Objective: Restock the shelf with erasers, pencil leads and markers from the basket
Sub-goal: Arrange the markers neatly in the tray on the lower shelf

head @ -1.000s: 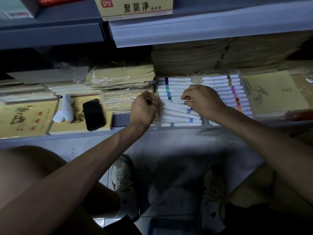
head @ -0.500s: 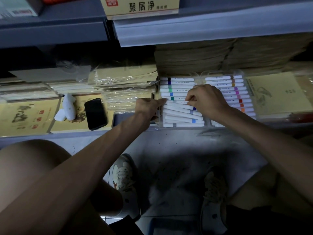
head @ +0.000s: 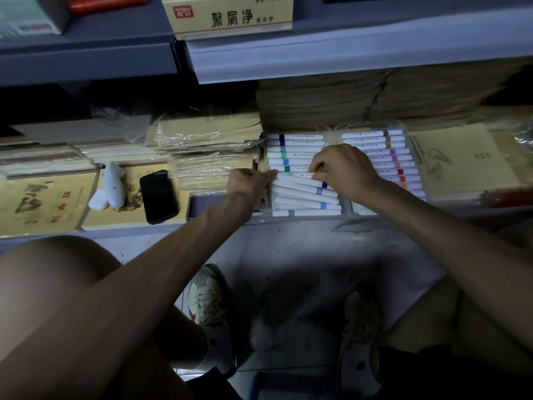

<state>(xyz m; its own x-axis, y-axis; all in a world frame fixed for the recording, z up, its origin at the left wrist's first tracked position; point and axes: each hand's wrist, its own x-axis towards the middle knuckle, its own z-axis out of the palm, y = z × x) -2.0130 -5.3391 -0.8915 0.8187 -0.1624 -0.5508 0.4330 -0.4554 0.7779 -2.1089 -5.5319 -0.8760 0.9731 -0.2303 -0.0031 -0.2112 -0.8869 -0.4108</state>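
Observation:
Two clear trays of white markers sit side by side on the low shelf. The left tray [head: 300, 215] holds markers with blue, green and grey bands; its upper rows lie straight and the lower ones [head: 305, 194] lie slanted. The right tray [head: 403, 131] holds brown, purple, pink and red-banded markers. My left hand [head: 248, 184] pinches the left end of a slanted marker [head: 300, 180] at the tray's left edge. My right hand [head: 343, 168] curls over the middle of the left tray, fingertips on that same marker's right part.
A black phone [head: 158, 196] and a white object [head: 111, 186] lie on yellow booklets [head: 43, 203] left of the trays. Wrapped paper stacks [head: 207, 151] stand behind. A yellow box [head: 230, 15] sits on the upper shelf [head: 346, 53]. My shoes [head: 213, 313] rest on the floor.
My left hand has slid right and up to the tray's left edge and onto a slanted marker's end. My right hand stayed over the markers.

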